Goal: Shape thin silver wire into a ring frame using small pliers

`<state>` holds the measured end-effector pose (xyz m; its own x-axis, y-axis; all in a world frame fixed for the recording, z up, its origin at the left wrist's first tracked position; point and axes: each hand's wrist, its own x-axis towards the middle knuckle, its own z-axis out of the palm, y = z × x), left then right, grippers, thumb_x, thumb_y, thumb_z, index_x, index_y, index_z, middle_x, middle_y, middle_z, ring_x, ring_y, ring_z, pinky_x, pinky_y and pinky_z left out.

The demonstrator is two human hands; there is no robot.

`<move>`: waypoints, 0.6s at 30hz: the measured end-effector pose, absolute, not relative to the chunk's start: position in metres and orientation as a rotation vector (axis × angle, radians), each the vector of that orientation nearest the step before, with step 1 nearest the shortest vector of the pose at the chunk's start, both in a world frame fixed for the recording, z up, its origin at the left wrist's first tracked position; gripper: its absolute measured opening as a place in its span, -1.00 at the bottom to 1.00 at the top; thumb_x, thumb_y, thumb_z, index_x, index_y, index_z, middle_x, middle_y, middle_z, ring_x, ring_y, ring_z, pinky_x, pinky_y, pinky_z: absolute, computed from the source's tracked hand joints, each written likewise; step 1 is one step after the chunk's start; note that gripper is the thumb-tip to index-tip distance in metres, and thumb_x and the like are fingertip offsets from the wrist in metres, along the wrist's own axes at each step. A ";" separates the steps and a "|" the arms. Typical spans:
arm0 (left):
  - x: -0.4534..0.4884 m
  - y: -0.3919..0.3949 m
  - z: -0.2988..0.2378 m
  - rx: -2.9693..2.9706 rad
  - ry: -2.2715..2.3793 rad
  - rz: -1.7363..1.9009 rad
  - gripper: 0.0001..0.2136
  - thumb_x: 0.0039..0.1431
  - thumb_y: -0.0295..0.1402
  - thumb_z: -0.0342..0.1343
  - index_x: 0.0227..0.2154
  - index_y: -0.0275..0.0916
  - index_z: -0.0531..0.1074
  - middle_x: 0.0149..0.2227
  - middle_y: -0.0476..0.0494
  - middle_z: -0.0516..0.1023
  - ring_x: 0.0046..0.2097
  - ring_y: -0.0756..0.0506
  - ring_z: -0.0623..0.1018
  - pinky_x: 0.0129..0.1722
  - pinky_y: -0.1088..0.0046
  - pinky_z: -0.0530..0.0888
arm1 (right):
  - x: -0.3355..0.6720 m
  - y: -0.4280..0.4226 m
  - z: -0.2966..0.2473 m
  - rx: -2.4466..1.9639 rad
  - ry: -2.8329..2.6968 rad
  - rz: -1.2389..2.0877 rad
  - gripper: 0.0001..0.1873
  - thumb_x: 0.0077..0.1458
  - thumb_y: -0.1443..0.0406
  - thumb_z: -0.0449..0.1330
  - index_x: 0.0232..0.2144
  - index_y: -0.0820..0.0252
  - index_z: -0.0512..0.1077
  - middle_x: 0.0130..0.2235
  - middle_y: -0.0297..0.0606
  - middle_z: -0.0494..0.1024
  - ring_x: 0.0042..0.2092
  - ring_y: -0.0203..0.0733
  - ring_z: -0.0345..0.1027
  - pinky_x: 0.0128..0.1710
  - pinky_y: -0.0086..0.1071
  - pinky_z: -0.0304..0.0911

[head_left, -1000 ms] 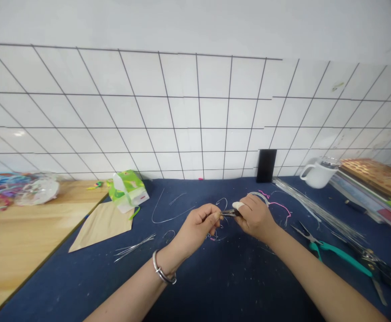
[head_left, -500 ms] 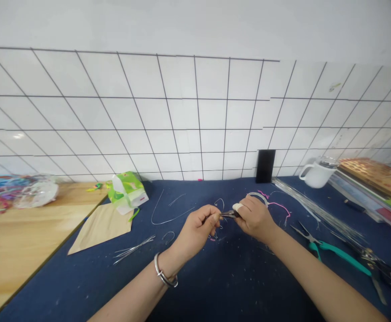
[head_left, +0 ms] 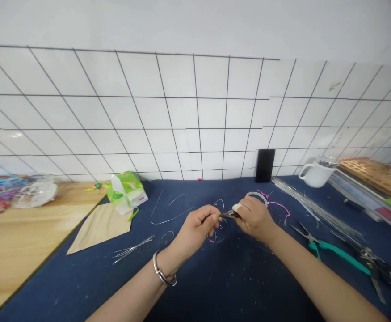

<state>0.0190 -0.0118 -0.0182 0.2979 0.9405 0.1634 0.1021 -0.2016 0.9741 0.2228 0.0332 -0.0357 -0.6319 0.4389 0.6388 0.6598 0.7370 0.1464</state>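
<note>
Over the dark blue tabletop, my right hand [head_left: 256, 217] is wrapped round a pair of pliers [head_left: 228, 215], whose jaws point left. At the jaw tips, the thumb and fingers of my left hand [head_left: 202, 226] are pinched together; what they hold looks like thin wire but is mostly hidden. A bent loop of thin wire [head_left: 219, 203] shows just beyond the pliers, and more curled wire with a pink bit lies below my left fingertips. Behind my right hand is a white ring [head_left: 258, 195], partly covered by it, beside a pink twisted wire [head_left: 280, 205].
At right lie teal-handled pliers [head_left: 336, 253], a darker tool [head_left: 376, 264] and a bundle of straight wires [head_left: 316, 210]. Behind are a black block [head_left: 265, 166], a white mug [head_left: 317, 173] and stacked books [head_left: 376, 183]. At left are cut wires [head_left: 133, 249], brown paper [head_left: 99, 228] and a green tissue pack [head_left: 128, 190].
Both hands and the pliers hold almost the same position. The whole view has shifted very slightly; nothing has been let go or picked up.
</note>
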 end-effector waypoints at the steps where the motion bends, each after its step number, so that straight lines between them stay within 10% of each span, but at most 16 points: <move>1: 0.019 -0.012 -0.018 1.560 0.982 1.051 -0.83 0.19 -0.33 -0.08 -0.43 -0.28 0.32 -0.53 0.03 0.31 -0.55 0.09 0.27 -0.54 0.59 0.24 | 0.223 0.033 -0.036 -0.829 -2.350 -0.495 -0.88 0.07 0.35 0.04 -0.46 0.24 0.34 -0.49 -0.25 0.28 -0.39 -0.21 0.05 -0.36 -0.33 0.04; 18: 0.019 -0.011 -0.013 1.489 1.009 1.062 -0.82 0.17 -0.29 -0.06 -0.43 -0.29 0.34 -0.55 0.03 0.31 -0.56 0.09 0.26 -0.54 0.58 0.22 | 0.217 0.034 -0.041 -0.849 -2.305 -0.185 -0.88 0.09 0.29 0.04 -0.41 0.23 0.32 -0.43 -0.22 0.33 -0.35 -0.19 0.14 -0.34 -0.32 0.10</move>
<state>0.0191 -0.0113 -0.0132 0.2650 0.9565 0.1218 0.0729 -0.1459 0.9866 0.2169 0.0337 -0.0406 -0.5676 0.5266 0.6328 0.6209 0.7786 -0.0910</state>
